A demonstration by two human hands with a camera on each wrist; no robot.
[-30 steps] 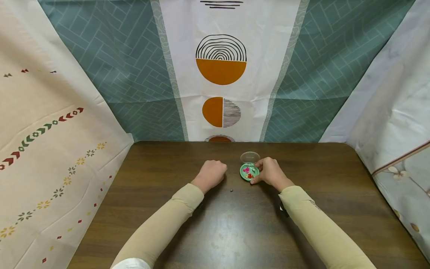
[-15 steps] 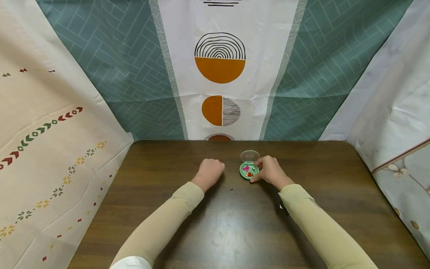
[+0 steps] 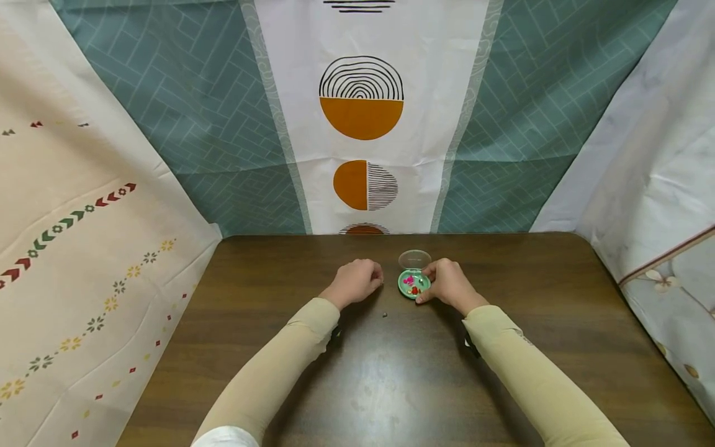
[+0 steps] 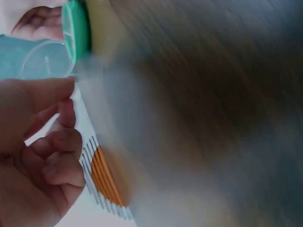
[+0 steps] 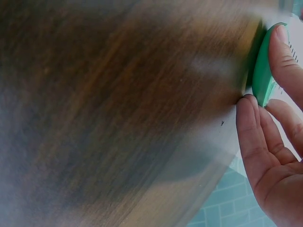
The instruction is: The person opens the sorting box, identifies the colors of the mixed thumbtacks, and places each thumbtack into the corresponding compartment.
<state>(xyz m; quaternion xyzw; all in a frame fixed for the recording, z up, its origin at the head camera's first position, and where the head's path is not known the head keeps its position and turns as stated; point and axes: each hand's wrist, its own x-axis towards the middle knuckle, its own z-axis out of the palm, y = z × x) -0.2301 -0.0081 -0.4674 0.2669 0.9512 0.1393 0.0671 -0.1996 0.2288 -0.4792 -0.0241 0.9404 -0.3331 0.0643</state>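
A small round green case stands on the table with its clear lid tipped back. Small pink, red and yellow pieces lie inside. My right hand grips the case by its right side; in the right wrist view the thumb lies over the rim, fingertips against the lower edge. Just left of the case is my left hand, its thumb stretched out and the other fingers curled in the left wrist view. I cannot tell whether something tiny sits between its fingertips. A tiny dark bead lies in front.
The brown wooden table ends at the back against a patterned curtain. Printed cloths hang on the left and right sides. Both sleeved forearms reach in from the near edge.
My left hand has turned from a fist-like pose and moved slightly right, toward the case, its fingers more visible. The right hand, case and bead stay put.
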